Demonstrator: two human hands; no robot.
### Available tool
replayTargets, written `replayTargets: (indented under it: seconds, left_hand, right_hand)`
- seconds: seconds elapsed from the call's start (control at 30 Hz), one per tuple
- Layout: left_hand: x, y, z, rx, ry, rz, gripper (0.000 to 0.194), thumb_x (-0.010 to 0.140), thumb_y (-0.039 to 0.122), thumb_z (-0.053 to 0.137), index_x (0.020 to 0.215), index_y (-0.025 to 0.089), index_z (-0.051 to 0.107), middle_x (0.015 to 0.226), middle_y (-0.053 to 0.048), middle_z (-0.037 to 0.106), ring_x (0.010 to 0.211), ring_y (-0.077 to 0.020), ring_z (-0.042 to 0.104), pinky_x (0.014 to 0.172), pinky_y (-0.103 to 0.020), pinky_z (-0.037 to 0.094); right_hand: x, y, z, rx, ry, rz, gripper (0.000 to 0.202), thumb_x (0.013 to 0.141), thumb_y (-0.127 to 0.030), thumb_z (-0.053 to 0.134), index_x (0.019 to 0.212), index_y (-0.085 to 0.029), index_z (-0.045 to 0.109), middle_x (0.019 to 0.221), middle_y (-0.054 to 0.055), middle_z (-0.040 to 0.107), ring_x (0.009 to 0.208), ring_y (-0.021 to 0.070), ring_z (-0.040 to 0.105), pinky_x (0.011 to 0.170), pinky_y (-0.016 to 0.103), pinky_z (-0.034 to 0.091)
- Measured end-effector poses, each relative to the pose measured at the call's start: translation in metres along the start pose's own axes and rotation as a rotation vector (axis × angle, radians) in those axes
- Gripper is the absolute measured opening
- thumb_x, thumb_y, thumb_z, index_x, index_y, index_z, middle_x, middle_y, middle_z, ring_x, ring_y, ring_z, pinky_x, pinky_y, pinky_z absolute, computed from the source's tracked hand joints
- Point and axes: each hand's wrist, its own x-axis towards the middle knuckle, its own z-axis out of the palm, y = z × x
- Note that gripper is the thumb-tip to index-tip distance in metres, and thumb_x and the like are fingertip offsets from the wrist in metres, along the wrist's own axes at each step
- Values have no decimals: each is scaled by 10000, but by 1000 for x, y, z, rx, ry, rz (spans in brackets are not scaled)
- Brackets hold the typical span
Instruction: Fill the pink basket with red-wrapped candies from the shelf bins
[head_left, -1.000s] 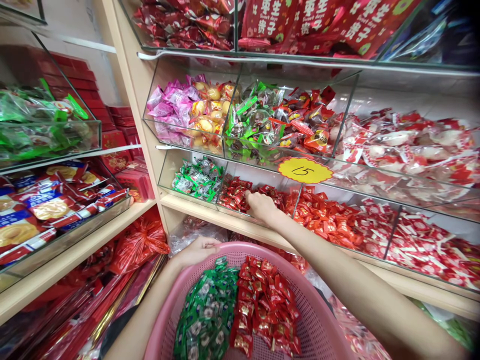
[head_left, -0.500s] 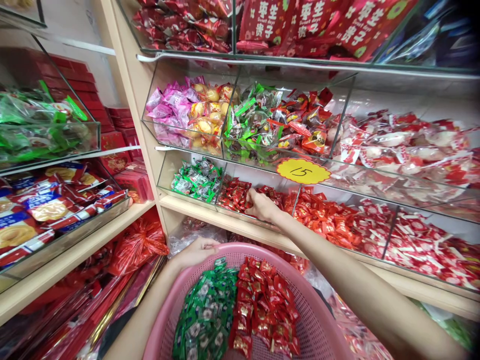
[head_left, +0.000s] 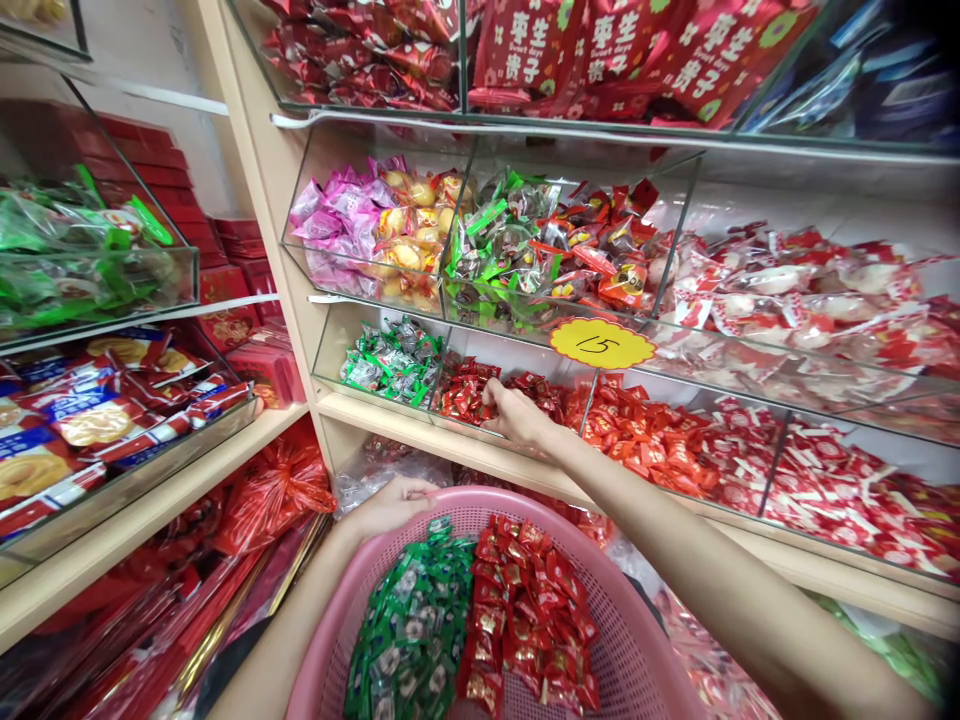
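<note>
My left hand point(head_left: 397, 502) grips the far left rim of a pink plastic basket point(head_left: 330, 620). Inside the basket, green-wrapped candies point(head_left: 412, 620) lie on the left and red-wrapped candies point(head_left: 525, 600) on the right. My right hand point(head_left: 510, 410) reaches into a clear bin on the lower shelf, its fingers curled down among small dark-red candies point(head_left: 466, 388). The fingertips are partly hidden, and what they hold, if anything, cannot be made out.
Green and silver candies point(head_left: 394, 360) fill the bin to the left, orange-red ones point(head_left: 645, 430) the bin to the right. A yellow tag point(head_left: 602, 343) marked 15 hangs above. The shelf edge point(head_left: 435, 445) runs between bins and basket. A wooden upright point(head_left: 259, 200) stands left.
My right hand has shifted slightly left within the dark-red candies. The shelves have moved slightly in view, while my left hand stays on the basket rim.
</note>
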Motion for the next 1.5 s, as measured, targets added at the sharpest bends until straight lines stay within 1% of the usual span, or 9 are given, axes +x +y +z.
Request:
replayTargets:
  seconds: [0.33,0.53,0.63,0.73,1.0,1.13,1.23,1.37,1.5]
  left_hand:
    - [1,-4,-1,0,6,-3,420,699,370,559,1005,85,604,874,-74,649,718,-161,567,646,-233,418]
    - [3,-8,-2,-8,7,-7,412,687,384,567,973,91,615,864,-69,649,716,-160,565,630,-224,417]
    - [3,-7,-1,-7,6,-12,416,687,390,566,969,88,612,865,-72,649,707,-159,564,622,-229,419]
    - [3,-6,-1,-11,10,-11,424,687,392,565,985,93,606,882,-72,646,724,-162,565,630,-233,421]
    - [2,-6,-2,21,5,4,391,711,366,549,977,86,609,875,-74,647,722,-156,559,635,-227,410]
    - [3,-5,-3,45,8,39,359,724,352,539,961,94,619,849,-57,647,718,-147,554,624,-210,399]
    - [2,-3,-3,43,8,53,351,726,349,538,948,92,624,853,-56,645,719,-144,553,631,-206,399]
    - [1,0,-1,35,5,45,357,725,346,537,947,80,623,862,-69,646,723,-146,556,642,-210,402]
    - [0,2,-1,35,13,39,359,716,351,545,944,86,625,881,-73,646,751,-152,561,673,-218,407]
  right_hand:
    - [4,5,3,64,-29,-66,284,590,-173,563,820,-198,399,629,-58,444,539,82,362,518,202,274]
    - [5,9,-16,247,5,-68,303,616,-229,581,857,-194,401,634,-68,450,527,74,379,507,193,299]
    - [11,12,-31,169,84,-134,328,626,-197,578,917,-185,429,749,-33,513,583,78,417,557,200,323]
    - [17,10,-37,4,68,-204,411,621,-126,573,1005,-194,445,861,-2,553,659,95,457,605,207,332]
    - [27,-2,-10,-245,-59,-269,519,639,-126,607,1123,-193,433,1012,70,567,901,183,500,712,254,351]
    - [25,0,-5,-312,-70,-241,476,684,-160,595,1131,-167,432,974,108,573,906,203,507,718,277,358]
    - [23,4,-2,-250,-53,-216,475,700,-170,587,1144,-142,419,917,109,581,864,200,521,699,282,373]
    - [24,14,4,-89,15,-244,549,640,-206,651,1135,-127,426,1012,117,538,896,193,511,738,291,388]
    - [22,24,4,-77,47,-264,548,606,-248,680,1094,-110,472,1028,131,512,932,213,490,774,320,393]
